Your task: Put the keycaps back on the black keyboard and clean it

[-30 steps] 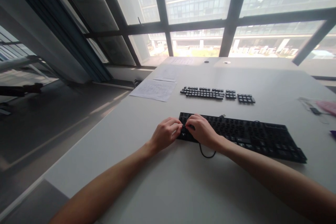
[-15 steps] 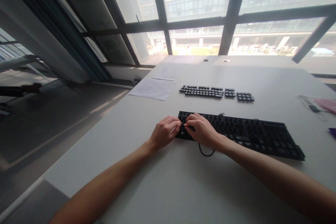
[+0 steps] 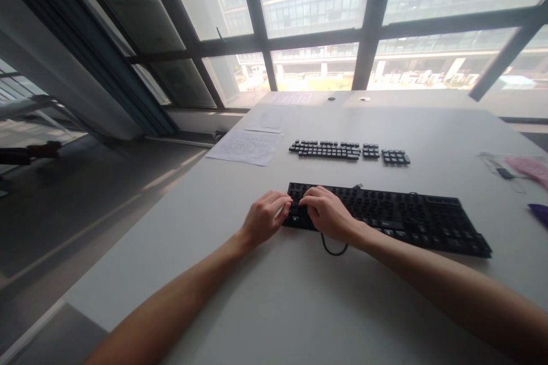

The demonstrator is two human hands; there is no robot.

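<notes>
A black keyboard [image 3: 428, 217] lies across the white table, with keycaps along its near rows and bare key positions over much of the rest. At its left end, my left hand [image 3: 266, 215] has its fingers pinched together by the edge. My right hand [image 3: 327, 214] rests over the left part, fingertips bent down close to the left ones. Whatever lies between the fingertips is too small to make out. Behind the keyboard, loose black keycaps [image 3: 329, 150] stand in rows, with two smaller groups [image 3: 370, 151] [image 3: 395, 157] to their right.
Printed sheets [image 3: 246, 147] lie on the white table [image 3: 240, 325] at the back left. A cable [image 3: 334, 253] loops out from the keyboard's near edge. A clear bag with pink contents [image 3: 528, 166] and a purple item [image 3: 540, 212] are at the right. Windows stand behind.
The whole view has shifted slightly. My right fingertips have moved a little over the keyboard's left end, while my left hand stays pinched at the same spot.
</notes>
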